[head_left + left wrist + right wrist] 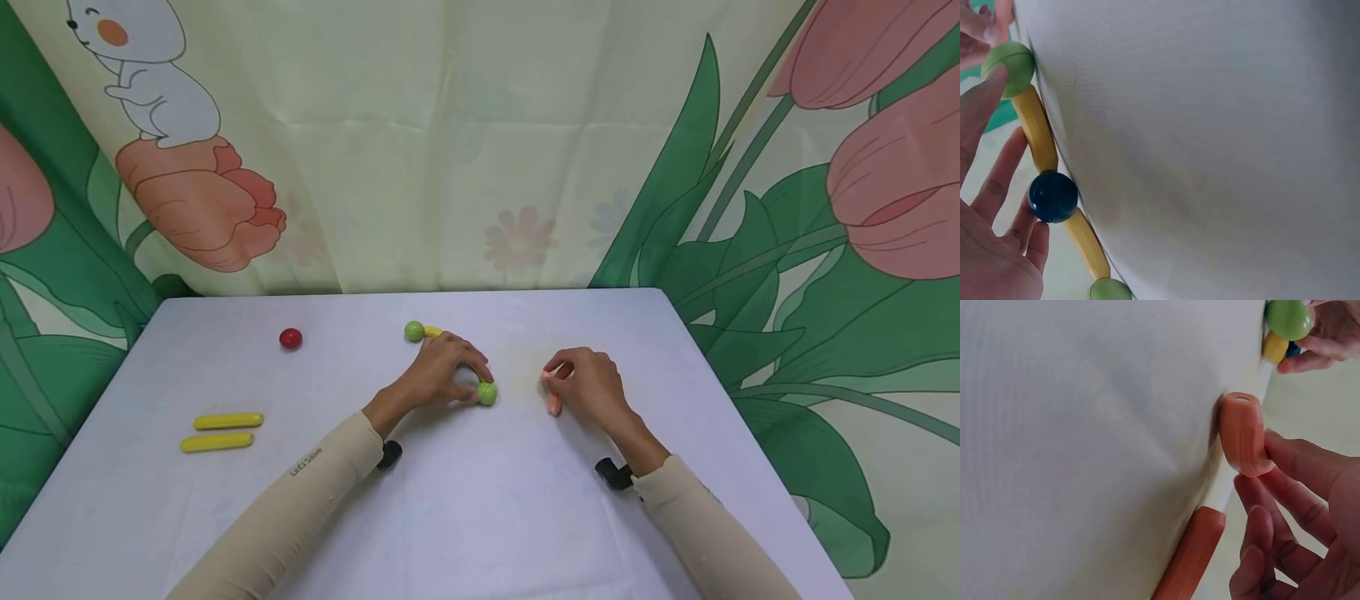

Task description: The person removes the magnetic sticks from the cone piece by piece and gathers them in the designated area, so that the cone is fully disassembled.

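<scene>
My left hand (442, 371) pinches a green ball (487, 393) at the near end of a joined chain. In the left wrist view the chain runs from that ball through a yellow stick (1037, 128), a dark blue ball (1053, 197) and a second yellow stick (1088, 244) to another green ball (1111, 290). The blue ball is hidden behind the hand in the head view. To the right, my right hand (592, 385) holds a short orange stick (1242, 434) between thumb and fingers, apart from the chain. Another orange stick (1191, 556) lies on the table near it.
A red ball (291, 338) sits toward the back left of the white-covered table (480, 517). Two loose yellow sticks, an upper stick (228, 421) and a lower stick (217, 442), lie side by side at left. A printed curtain (390, 167) hangs behind the table.
</scene>
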{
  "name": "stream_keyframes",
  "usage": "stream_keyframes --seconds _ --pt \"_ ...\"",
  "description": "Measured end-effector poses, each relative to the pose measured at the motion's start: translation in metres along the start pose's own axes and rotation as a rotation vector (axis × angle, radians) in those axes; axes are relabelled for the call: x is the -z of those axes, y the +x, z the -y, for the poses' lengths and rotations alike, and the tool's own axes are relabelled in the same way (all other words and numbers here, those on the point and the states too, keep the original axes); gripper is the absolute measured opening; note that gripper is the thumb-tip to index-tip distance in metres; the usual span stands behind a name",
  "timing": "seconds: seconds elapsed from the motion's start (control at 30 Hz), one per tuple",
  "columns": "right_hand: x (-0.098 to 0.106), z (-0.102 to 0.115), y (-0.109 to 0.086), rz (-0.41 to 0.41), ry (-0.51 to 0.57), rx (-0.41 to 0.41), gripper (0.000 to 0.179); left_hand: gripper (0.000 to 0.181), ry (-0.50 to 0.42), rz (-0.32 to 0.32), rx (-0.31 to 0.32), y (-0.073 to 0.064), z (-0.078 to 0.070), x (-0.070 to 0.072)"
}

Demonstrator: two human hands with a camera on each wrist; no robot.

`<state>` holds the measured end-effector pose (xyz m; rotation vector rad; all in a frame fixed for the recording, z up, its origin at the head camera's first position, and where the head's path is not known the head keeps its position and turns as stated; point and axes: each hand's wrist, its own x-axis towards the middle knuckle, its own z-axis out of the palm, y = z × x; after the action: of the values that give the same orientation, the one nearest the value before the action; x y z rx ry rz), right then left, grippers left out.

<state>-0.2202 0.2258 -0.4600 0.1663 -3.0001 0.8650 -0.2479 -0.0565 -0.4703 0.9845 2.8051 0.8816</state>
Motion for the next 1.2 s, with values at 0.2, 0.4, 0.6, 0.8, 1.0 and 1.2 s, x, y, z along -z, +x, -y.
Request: stream_keyframes --seconds 0.2,0.4,0.6,0.8,1.0,1.2 --pt "-0.003 -0.002 0.004 0.006 -0.009 -0.029 0.016 0.03 -0.007 0.005 -0.005 -0.001 0.0 0.001" --pt "-0.004 -0.003 0.005 0.005 -0.033 -0.035 0.014 0.03 -0.016 0.019 -0.031 0.001 -0.002 0.001" --pt "-0.006 -0.004 0.006 -0.006 -0.064 -0.013 0.014 0.03 -0.029 0.053 -0.072 0.001 -0.003 0.003" --pt "-0.007 -0.005 0.006 -0.04 -0.07 0.025 0.018 0.027 -0.062 0.066 -0.112 0.0 -0.002 0.004" --pt "-0.01 0.003 0.006 -0.057 -0.025 0.048 0.018 0.025 -0.124 0.095 -0.131 0.001 -0.001 0.006" --pt "-0.015 0.017 0.007 -0.057 0.013 0.079 0.017 0.029 -0.17 0.134 -0.1 0.001 0.002 0.009"
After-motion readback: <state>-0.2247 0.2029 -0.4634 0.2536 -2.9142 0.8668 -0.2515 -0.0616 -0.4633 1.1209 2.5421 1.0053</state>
